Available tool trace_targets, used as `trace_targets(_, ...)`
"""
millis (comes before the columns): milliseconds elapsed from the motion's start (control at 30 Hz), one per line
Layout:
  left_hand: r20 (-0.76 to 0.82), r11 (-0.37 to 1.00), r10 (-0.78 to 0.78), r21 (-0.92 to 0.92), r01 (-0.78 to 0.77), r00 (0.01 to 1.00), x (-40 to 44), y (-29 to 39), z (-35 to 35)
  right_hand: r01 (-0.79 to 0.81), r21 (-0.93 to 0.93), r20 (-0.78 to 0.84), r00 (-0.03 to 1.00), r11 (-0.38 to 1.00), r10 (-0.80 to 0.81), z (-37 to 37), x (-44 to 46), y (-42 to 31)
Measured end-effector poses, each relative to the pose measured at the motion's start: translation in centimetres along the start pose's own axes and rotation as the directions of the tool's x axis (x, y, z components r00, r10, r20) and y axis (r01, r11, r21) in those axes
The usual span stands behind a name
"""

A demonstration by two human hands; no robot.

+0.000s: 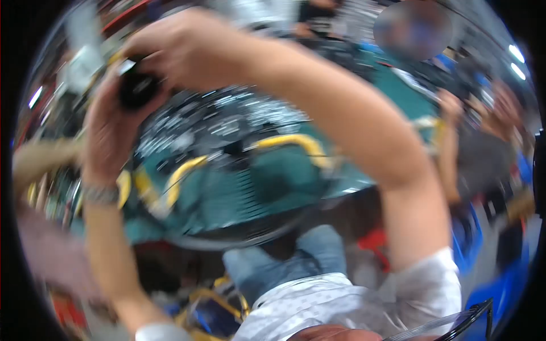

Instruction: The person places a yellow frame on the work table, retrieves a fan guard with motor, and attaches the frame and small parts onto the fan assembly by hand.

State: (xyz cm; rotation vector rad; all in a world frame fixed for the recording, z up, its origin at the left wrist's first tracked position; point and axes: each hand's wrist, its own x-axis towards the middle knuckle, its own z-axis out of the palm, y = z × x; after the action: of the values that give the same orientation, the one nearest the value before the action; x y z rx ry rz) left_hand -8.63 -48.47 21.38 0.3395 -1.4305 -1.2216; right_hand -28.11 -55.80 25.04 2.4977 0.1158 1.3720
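While the right hand (185,48) grips a black rounded object (138,86) at the far left, above the green table (227,196), the left hand (111,133) lies against it, though blur hides how far its fingers curl. Clear and black pieces (227,122) cover the table's middle, with curved yellow strips (293,140) nearer; another person's hand (450,106) is at right.
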Motion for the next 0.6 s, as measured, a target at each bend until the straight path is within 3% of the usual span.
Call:
trace_targets(33, -0.102, 0.998, 0.019, 0.068, -0.012, 0.995, -1.2, 1.1, -1.5, 0.045, -0.023, -0.007, 0.999, 0.999, -0.045, 1.6, 0.8, -0.2)
trace_targets(67, -0.184, 0.992, 0.047, 0.124, -0.024, 0.982, -2.6, 2.4, -3.2, 0.083, -0.188, 0.040, 0.996, 0.979, -0.077, 3.7, 1.5, -0.1)
trace_targets(133, -0.430, 0.954, 0.141, 0.299, -0.007, 0.892, -5.6, 5.0, -5.3, -0.031, -0.183, 0.203, 0.977, 0.983, 0.069, 6.0, 1.9, -1.3)
trace_targets(200, -0.599, 0.963, 0.102, 0.261, 0.073, 0.794, -8.0, 6.6, -8.7, -0.103, -0.240, 0.561, 0.797, 0.965, 0.225, 9.1, 2.7, -1.6)
trace_targets(233, -0.660, 0.951, 0.118, 0.290, 0.106, 0.742, -8.9, 6.8, -9.1, -0.055, -0.217, 0.608, 0.773, 0.975, 0.180, 10.7, 2.7, -1.6)
trace_targets(333, -0.691, 0.885, 0.122, 0.401, 0.237, 0.713, -11.8, 6.2, -13.0, -0.004, -0.191, 0.740, 0.657, 0.982, 0.146, 14.8, 3.2, -1.7)
trace_targets(400, -0.758, 0.831, 0.136, 0.438, 0.343, 0.638, -12.9, 4.2, -15.0, 0.132, -0.196, 0.713, 0.699, 0.972, 0.048, 18.6, 1.6, 0.0)
trace_targets(467, -0.797, 0.824, 0.063, 0.381, 0.420, 0.600, -12.8, 2.8, -13.3, 0.068, -0.197, 0.777, 0.619, 0.978, 0.114, 19.5, 2.0, -1.2)
trace_targets(567, -0.720, 0.847, -0.062, 0.328, 0.417, 0.691, -12.1, -0.3, -15.4, 0.146, -0.201, 0.654, 0.756, 0.969, 0.022, 20.1, 0.7, -0.8)
trace_targets(600, -0.683, 0.839, 0.018, 0.407, 0.360, 0.730, -11.1, -1.9, -16.9, 0.102, -0.153, 0.576, 0.817, 0.983, 0.005, 20.0, 0.1, -0.6)
